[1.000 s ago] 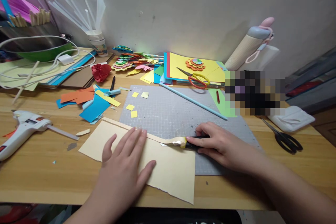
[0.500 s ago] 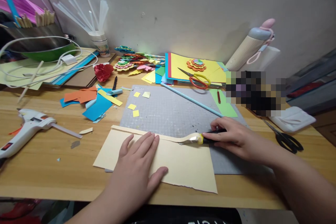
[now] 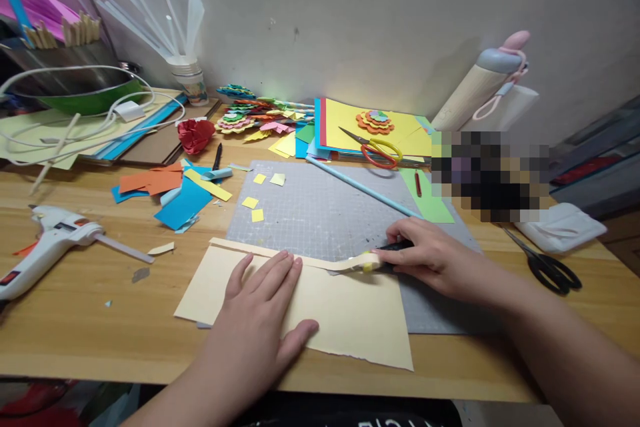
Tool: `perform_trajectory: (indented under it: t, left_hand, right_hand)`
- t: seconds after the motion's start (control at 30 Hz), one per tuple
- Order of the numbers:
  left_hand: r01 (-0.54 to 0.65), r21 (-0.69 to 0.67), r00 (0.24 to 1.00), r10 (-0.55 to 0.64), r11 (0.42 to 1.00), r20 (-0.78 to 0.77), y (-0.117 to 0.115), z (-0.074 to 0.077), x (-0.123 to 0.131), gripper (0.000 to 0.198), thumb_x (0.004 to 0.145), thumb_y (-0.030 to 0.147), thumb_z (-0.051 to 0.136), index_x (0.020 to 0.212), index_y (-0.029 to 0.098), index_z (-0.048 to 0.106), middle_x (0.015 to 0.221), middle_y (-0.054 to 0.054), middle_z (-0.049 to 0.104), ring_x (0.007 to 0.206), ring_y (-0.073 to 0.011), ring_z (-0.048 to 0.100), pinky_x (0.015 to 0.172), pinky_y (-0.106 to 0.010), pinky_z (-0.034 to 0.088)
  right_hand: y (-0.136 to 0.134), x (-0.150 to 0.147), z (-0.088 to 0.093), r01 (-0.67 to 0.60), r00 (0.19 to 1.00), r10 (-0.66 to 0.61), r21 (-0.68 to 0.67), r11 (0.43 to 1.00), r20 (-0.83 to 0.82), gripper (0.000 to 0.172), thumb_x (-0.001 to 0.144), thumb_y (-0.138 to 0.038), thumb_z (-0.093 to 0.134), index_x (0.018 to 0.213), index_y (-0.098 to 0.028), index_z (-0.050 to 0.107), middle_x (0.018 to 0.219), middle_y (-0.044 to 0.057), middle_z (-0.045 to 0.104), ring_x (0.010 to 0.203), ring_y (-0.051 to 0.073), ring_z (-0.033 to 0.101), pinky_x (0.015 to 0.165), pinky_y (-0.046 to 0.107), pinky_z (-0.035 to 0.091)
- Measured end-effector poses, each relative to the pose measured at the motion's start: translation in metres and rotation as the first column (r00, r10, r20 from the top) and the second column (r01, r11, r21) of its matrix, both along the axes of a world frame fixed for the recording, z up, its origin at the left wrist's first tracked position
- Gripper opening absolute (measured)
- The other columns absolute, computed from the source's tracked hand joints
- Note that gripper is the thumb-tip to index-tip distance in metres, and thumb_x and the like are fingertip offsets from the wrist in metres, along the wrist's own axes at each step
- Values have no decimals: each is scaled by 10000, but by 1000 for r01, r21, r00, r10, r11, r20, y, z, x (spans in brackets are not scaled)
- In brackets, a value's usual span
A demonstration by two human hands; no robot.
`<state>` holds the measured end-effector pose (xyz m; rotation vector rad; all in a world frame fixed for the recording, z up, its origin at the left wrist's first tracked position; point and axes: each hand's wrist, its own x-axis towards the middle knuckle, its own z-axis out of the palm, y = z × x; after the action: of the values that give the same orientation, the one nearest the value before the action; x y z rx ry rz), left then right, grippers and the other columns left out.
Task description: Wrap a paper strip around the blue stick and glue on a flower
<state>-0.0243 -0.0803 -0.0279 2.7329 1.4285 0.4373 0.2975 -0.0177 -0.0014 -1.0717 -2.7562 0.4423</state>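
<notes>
Left hand (image 3: pixel 260 320) flat, fingers spread, pinning our cream paper sheet (image 3: pixel 350 313); right hand (image 3: pixel 430 257) clamped on the black-and-yellow craft knife (image 3: pixel 383 257) at its top strip.

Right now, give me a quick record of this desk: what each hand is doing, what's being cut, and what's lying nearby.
Left hand: flat, palm down, pressing on the cream paper
Right hand: gripping a craft knife, tip at the paper's far edge
Cut: a thin strip partly parted along that edge
Surface: grey cutting mat on a wooden desk
Nearby: glue gun at left, black scissors at right, blue stick on the mat
</notes>
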Motion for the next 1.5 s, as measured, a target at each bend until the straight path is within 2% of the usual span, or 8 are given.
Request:
perform_trajectory:
  t: [0.43,0.53,0.63,0.83,0.93,1.03,1.2,1.5]
  left_hand:
    - [4,5,1000,-4,1000,-19,0,1,1,625,854,456,551,1387,174,384,1340,-92,581,1250,-246,495,1144,-419,47]
    - [5,7,1000,-5,1000,-26,0,1,1,631,857,454,549,1391,165,374,1345,-88,578,1253,-239,492,1144,-411,41]
    - [8,-7,1000,-8,1000,-27,0,1,1,645,864,456,543,1409,172,348,1355,-84,569,1257,-241,488,1143,-419,68]
    - [-29,-61,999,28,998,-25,-2,4,-1,664,858,462,546,1423,201,314,1386,-96,532,1279,-255,465,1134,-450,131]
    - [-123,-19,992,123,992,-34,-2,5,-9,686,850,500,540,1422,201,309,1416,-118,496,1313,-283,427,1131,-480,126]
    - [-224,57,973,227,973,-51,-1,5,-21,596,870,489,510,1384,225,361,1384,-114,538,1299,-310,449,1118,-522,112]
    - [-169,70,980,175,983,-92,3,1,-34,583,888,474,490,1400,244,334,1377,-87,555,1249,-276,515,1129,-489,80]
    - [-156,47,982,160,987,-101,4,-1,-35,600,893,468,485,1412,217,320,1398,-97,532,1263,-268,502,1129,-485,84]
  right_hand:
    - [7,-13,-2,-35,999,35,26,999,-12,575,861,-20,447,1286,-381,589,1043,98,527,958,246,499,814,410,428]
    - [9,-17,0,-47,999,47,25,999,-9,536,880,-56,471,1275,-397,593,1021,89,539,943,240,507,798,389,425]
    - [11,-24,0,-52,998,52,17,999,-18,494,863,-90,540,1265,-368,608,1028,92,544,953,247,510,822,402,418]
    - [11,-35,1,-65,998,65,-4,998,-14,599,798,-46,582,1301,-371,570,1070,87,543,980,248,500,855,415,412]
    - [11,-35,2,-52,999,52,-18,998,-5,556,811,-76,587,1281,-374,585,1050,83,546,961,244,505,838,401,416]
    - [12,-33,4,-56,998,57,-41,998,7,535,817,-85,580,1280,-351,591,1052,90,545,964,249,505,838,402,419]
    - [17,-31,7,-95,995,96,-59,994,21,463,887,-111,510,1275,-348,601,1032,95,534,955,235,505,824,389,425]
    - [24,-54,15,-110,993,111,-41,993,24,315,935,-254,515,1199,-362,648,989,82,561,931,237,502,809,368,428]
